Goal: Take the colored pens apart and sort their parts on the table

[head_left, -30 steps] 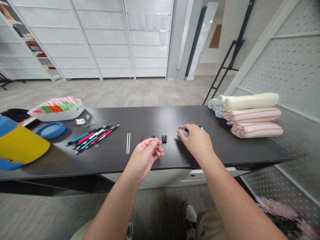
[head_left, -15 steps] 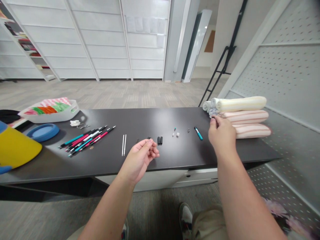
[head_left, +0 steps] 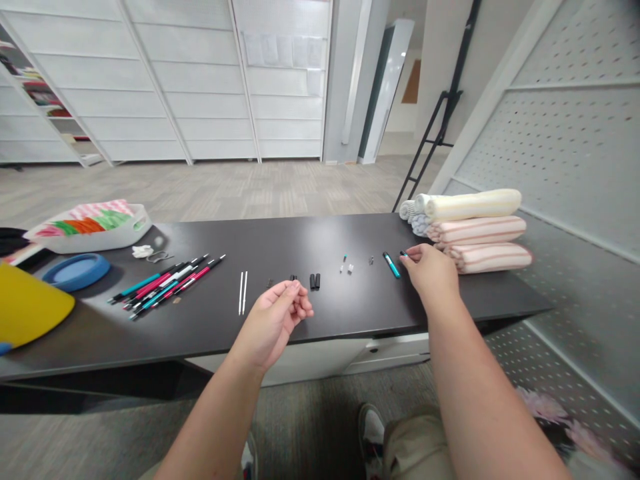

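My right hand (head_left: 431, 270) is at the table's right side, thumb and fingers pinched on a teal pen barrel (head_left: 403, 253). Only its dark tip end shows; the hand covers the rest. Just left of it lies another teal pen barrel (head_left: 391, 265). Near the front edge, my left hand (head_left: 278, 312) is held over the table, thumb pressed to curled fingers; whatever they may hold is hidden. Beyond its fingertips lie black rubber grips (head_left: 315, 281), one partly hidden. Two white refills (head_left: 243, 293) lie to its left. Small clear and teal pieces (head_left: 350, 269) and tiny metal parts (head_left: 371, 260) rest between the hands.
Several assembled pens (head_left: 167, 285) are piled on the left of the dark table (head_left: 215, 333). Beyond them are a blue round lid (head_left: 76, 271), a yellow container (head_left: 33, 303) and a white basket (head_left: 95, 240) of coloured cloths. Rolled towels (head_left: 483, 230) are stacked behind my right hand.
My right hand has come left and down from beside the towels to the table beside the lying teal barrel. My left hand keeps its pinch. The view has shifted slightly.
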`<state>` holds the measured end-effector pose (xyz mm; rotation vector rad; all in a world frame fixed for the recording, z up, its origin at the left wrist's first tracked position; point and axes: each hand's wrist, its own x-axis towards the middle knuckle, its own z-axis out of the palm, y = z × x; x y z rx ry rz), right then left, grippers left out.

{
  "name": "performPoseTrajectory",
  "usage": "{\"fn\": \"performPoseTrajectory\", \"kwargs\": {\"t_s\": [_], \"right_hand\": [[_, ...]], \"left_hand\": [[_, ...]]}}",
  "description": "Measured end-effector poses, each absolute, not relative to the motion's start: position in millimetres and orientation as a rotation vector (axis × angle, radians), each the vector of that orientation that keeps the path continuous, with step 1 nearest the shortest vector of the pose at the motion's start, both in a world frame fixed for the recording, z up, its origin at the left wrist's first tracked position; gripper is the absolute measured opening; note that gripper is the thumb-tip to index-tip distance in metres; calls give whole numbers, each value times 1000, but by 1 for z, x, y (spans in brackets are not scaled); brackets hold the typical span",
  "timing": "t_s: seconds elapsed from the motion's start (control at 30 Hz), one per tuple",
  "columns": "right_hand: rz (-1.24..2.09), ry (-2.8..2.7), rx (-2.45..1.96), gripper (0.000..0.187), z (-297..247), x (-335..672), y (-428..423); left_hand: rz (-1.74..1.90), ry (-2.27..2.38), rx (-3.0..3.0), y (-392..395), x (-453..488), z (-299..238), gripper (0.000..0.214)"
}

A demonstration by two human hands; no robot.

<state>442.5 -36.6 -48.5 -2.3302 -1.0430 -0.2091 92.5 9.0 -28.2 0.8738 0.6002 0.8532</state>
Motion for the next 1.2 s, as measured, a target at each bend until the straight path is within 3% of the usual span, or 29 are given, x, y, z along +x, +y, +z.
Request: {"fn": "performPoseTrajectory", "kwargs": {"t_s": [0.3, 0.77, 1.2], "right_hand": [[-283, -1080, -2444, 12, -44, 438, -38], [-221, -1137, -2351, 22, -41, 436, -39], [-111, -1130, -2162, 16, -44, 434, -32]], "left_hand": [[843, 606, 881, 10, 93, -29, 31], [864, 633, 1015, 5, 94, -30, 30], [653, 758, 1661, 3, 81, -9, 28]]}}
